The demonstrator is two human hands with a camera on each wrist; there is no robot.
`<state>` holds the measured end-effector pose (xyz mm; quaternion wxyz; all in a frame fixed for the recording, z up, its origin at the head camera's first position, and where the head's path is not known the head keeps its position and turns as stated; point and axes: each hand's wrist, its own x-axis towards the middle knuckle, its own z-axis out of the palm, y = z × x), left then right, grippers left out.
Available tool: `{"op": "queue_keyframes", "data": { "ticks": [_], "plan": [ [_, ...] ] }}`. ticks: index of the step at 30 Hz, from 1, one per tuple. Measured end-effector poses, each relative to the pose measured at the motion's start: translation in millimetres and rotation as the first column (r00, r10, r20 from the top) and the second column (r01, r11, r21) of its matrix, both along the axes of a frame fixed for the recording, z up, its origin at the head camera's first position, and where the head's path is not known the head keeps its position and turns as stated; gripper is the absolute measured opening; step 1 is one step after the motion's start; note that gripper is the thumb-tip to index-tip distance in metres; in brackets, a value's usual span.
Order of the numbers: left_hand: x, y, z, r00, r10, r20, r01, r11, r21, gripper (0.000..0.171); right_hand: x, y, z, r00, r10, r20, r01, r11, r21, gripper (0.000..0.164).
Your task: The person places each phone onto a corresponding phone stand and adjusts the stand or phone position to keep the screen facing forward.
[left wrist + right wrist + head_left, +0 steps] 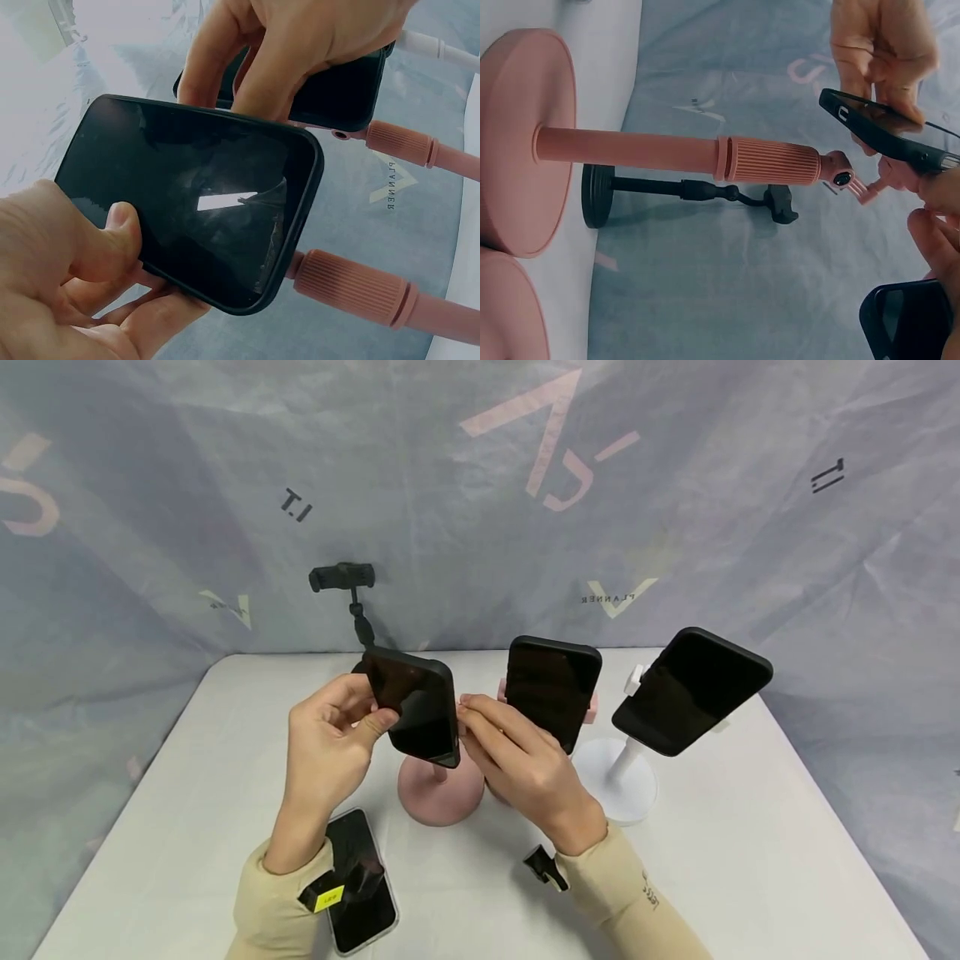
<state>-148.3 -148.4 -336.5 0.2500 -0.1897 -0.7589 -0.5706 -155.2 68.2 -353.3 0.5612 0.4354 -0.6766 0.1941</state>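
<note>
My left hand (330, 747) grips a black smartphone (418, 714) by its left side, thumb on the screen and fingers behind. The phone is upright and tilted, at the head of a pink phone stand (441, 797). My right hand (528, 768) is at the phone's right edge, its fingertips pinching the stand's clamp there; the phone hides most of this clamp. In the right wrist view, the stand's ribbed collar (772, 160) and jointed neck lead up behind the phone. Whether the phone sits fully in the clamp I cannot tell.
Right of my hands, a second pink stand holds a phone (553, 689), and a white stand (618, 781) holds another phone (692, 692), tilted. A black stand (342, 577) is at the back left. One more phone (360, 885) lies flat on the white table (210, 810) beneath my left wrist.
</note>
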Motion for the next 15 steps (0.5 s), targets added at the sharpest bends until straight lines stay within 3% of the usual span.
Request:
{"op": "queue_keyframes", "data": {
  "ticks": [15],
  "plan": [
    [1.8,1.3,0.2,1.000,0.026,0.008,-0.026,1.000,0.002,0.021,1.7,5.0,3.3,0.999,0.019,0.043,-0.020,1.000,0.011,0.028]
  ]
}}
